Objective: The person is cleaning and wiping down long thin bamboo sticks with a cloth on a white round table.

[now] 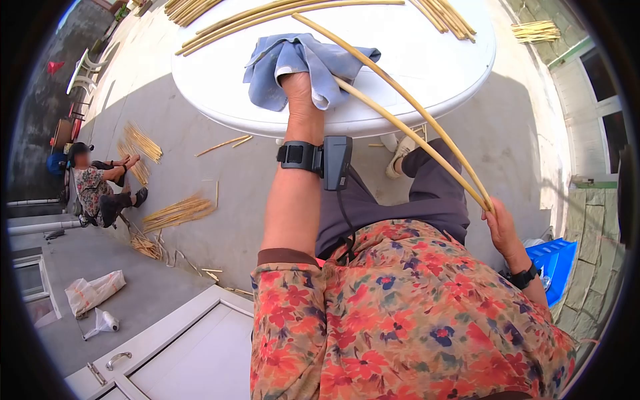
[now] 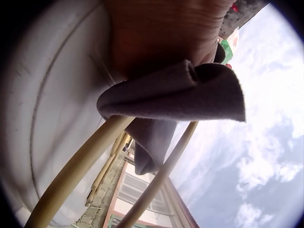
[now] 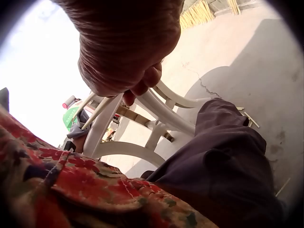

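In the head view a blue-grey cloth (image 1: 269, 70) covers most of my left hand (image 1: 297, 87), over the near edge of the white table (image 1: 220, 110). Two long tan sticks (image 1: 427, 113) run from the cloth area down to my right hand (image 1: 501, 230), which pinches their ends together by my right side. In the left wrist view the cloth (image 2: 175, 95) wraps round one stick (image 2: 78, 173), below the left hand (image 2: 166, 38); the fingers are hidden. Curled fingers of the right hand (image 3: 128, 47) show in the right wrist view, with the sticks (image 3: 102, 111) coming out beneath.
More sticks (image 1: 287, 13) lie on the table's far part. Bundles of sticks (image 1: 177, 212) are on the ground at the left, near a seated person (image 1: 100, 187). A blue crate (image 1: 557, 267) stands at the right, and a white door panel (image 1: 193, 347) is at the lower left.
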The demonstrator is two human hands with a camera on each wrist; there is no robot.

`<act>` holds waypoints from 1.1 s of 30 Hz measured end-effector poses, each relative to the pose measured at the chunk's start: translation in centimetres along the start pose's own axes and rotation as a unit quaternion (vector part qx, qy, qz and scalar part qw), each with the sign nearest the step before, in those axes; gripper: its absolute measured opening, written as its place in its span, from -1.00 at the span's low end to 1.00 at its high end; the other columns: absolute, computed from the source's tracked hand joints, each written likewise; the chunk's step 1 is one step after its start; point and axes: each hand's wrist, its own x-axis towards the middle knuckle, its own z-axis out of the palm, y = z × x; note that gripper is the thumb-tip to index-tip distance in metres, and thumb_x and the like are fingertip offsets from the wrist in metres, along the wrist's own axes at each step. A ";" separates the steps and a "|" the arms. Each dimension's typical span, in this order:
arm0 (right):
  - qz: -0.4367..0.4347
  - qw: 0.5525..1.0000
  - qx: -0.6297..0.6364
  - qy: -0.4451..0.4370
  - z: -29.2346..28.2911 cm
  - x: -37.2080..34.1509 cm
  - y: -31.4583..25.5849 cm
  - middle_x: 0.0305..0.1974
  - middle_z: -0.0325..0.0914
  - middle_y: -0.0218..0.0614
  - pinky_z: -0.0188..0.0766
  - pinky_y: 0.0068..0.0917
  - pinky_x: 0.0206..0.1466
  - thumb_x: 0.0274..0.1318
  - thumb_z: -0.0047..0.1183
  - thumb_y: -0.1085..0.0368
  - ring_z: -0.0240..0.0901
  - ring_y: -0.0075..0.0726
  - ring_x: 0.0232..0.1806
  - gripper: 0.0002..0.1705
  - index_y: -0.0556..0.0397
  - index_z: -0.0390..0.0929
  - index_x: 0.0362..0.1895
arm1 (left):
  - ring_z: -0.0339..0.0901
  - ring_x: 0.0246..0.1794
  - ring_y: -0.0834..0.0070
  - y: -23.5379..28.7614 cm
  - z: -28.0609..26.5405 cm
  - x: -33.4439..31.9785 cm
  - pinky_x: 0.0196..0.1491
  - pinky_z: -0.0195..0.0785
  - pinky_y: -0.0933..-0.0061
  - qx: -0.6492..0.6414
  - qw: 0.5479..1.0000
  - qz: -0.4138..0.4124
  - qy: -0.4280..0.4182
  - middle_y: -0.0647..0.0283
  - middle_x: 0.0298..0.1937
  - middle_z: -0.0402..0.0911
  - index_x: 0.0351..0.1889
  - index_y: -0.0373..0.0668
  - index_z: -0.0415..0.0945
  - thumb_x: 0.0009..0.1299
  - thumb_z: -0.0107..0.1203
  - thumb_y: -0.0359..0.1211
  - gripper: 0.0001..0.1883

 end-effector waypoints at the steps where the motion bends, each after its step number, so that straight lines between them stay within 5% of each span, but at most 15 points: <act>1: -0.002 1.000 -0.012 0.012 -0.1 -0.5 0.5 -0.48 0.34 -0.21 0.28 -0.44 -0.36 0.09 -0.24 0.43 0.32 -0.23 -0.47 -0.66 0.14 0.22 0.00 | 0.37 -0.36 0.60 -0.3 -0.5 0.4 -0.29 0.30 0.57 -0.010 1.000 -0.003 0.000 0.41 -0.34 0.40 -0.32 -0.07 0.35 0.32 -0.06 -0.28 -0.90; 7: 0.025 0.997 0.001 0.079 -0.2 -3.6 2.6 -0.50 0.35 -0.25 0.28 -0.49 -0.37 0.09 -0.22 0.40 0.33 -0.33 -0.49 -0.69 0.14 0.29 -0.04 | 0.36 -0.28 0.59 -0.8 -1.8 1.1 -0.22 0.29 0.53 -0.125 0.990 -0.058 0.030 0.42 -0.33 0.39 -0.31 -0.05 0.34 0.32 -0.08 -0.23 -0.87; 11: 0.029 0.991 0.017 0.129 -1.0 -2.3 2.4 -0.49 0.35 -0.30 0.28 -0.52 -0.36 0.10 -0.21 0.37 0.31 -0.41 -0.48 -0.69 0.12 0.32 -0.04 | 0.32 -0.10 0.45 0.2 -1.7 0.2 0.04 0.19 0.47 -0.082 0.995 -0.061 0.015 0.31 -0.14 0.40 -0.15 -0.12 0.31 0.36 -0.19 -0.15 -0.73; 12: 0.033 0.989 0.025 0.141 -1.6 -1.1 1.9 -0.49 0.35 -0.32 0.28 -0.52 -0.36 0.10 -0.20 0.36 0.31 -0.42 -0.47 -0.69 0.12 0.32 -0.03 | 0.32 -0.08 0.44 0.2 -2.1 0.3 0.06 0.18 0.46 -0.163 0.983 -0.083 -0.012 0.29 -0.11 0.40 -0.12 -0.14 0.30 0.36 -0.19 -0.16 -0.71; 14: 0.011 0.985 0.016 0.169 -2.7 1.5 2.0 -0.47 0.34 -0.30 0.28 -0.53 -0.36 0.09 -0.19 0.36 0.31 -0.44 -0.45 -0.67 0.11 0.31 -0.02 | 0.34 -0.09 0.53 0.0 -2.6 0.0 0.02 0.23 0.49 -0.137 0.986 -0.097 -0.009 0.37 -0.09 0.38 -0.06 -0.13 0.28 0.37 -0.16 -0.19 -0.72; 15: 0.012 0.984 -0.013 0.175 -3.2 3.3 1.2 -0.42 0.36 -0.26 0.30 -0.52 -0.35 0.09 -0.16 0.36 0.34 -0.37 -0.44 -0.67 0.10 0.31 -0.01 | 0.33 -0.04 0.51 0.8 -1.3 -1.2 0.05 0.22 0.50 0.039 0.998 -0.045 0.003 0.36 -0.05 0.37 0.00 -0.15 0.26 0.37 -0.14 -0.22 -0.69; 17: -0.044 0.969 -0.133 0.206 -3.7 7.4 -1.5 -0.30 0.40 -0.24 0.36 -0.41 -0.38 0.04 -0.11 0.37 0.37 -0.17 -0.45 -0.64 -0.02 0.32 0.00 | 0.32 0.00 0.50 1.1 -0.8 -1.3 0.07 0.21 0.49 0.032 0.995 -0.084 -0.040 0.34 0.02 0.35 0.05 -0.14 0.24 0.36 -0.12 -0.24 -0.66; 22: -0.119 0.932 -0.258 0.224 -1.4 16.1 -5.4 -0.45 0.28 -0.29 0.41 -0.45 -0.54 -0.05 -0.09 0.37 0.40 -0.29 -0.51 -0.58 -0.12 0.35 0.00 | 0.27 0.08 0.41 2.2 0.5 -2.6 0.13 0.15 0.42 0.053 0.984 -0.171 -0.007 0.29 0.10 0.30 0.15 -0.14 0.15 0.36 -0.15 -0.13 -0.53; 25: -0.153 0.921 -0.283 0.219 0.2 18.7 -8.0 -0.44 0.31 -0.28 0.44 -0.44 -0.53 -0.07 -0.11 0.37 0.42 -0.30 -0.49 -0.57 -0.09 0.34 0.00 | 0.26 0.09 0.41 2.4 1.1 -3.0 0.14 0.14 0.40 0.150 0.975 -0.164 -0.032 0.28 0.11 0.30 0.17 -0.13 0.12 0.35 -0.15 -0.14 -0.52; 28: -0.201 0.917 -0.292 0.184 2.3 20.2 -9.3 -0.44 0.32 -0.25 0.45 -0.45 -0.52 -0.07 -0.10 0.36 0.43 -0.29 -0.48 -0.58 -0.02 0.33 -0.01 | 0.26 0.10 0.40 2.2 1.3 -2.6 0.17 0.13 0.40 0.138 0.975 -0.168 -0.052 0.25 0.12 0.29 0.18 -0.16 0.11 0.36 -0.16 -0.15 -0.51; 30: -0.245 0.900 -0.303 0.195 3.4 20.7 -9.6 -0.47 0.31 -0.32 0.39 -0.56 -0.60 -0.09 -0.09 0.33 0.36 -0.38 -0.54 -0.55 -0.06 0.34 0.01 | 0.26 0.10 0.40 2.0 2.6 -2.0 0.20 0.09 0.41 0.003 0.978 -0.199 -0.057 0.23 0.13 0.28 0.18 -0.20 0.11 0.38 -0.20 -0.16 -0.53; 33: -0.277 0.903 -0.271 0.185 4.0 20.6 -10.1 -0.47 0.31 -0.28 0.39 -0.56 -0.61 -0.09 -0.09 0.34 0.37 -0.36 -0.54 -0.57 -0.03 0.35 -0.01 | 0.41 -0.05 0.39 2.4 5.2 -1.9 0.09 0.18 0.47 0.063 0.978 -0.177 -0.095 0.14 0.02 0.42 0.06 -0.36 0.28 0.35 -0.24 -0.29 -0.60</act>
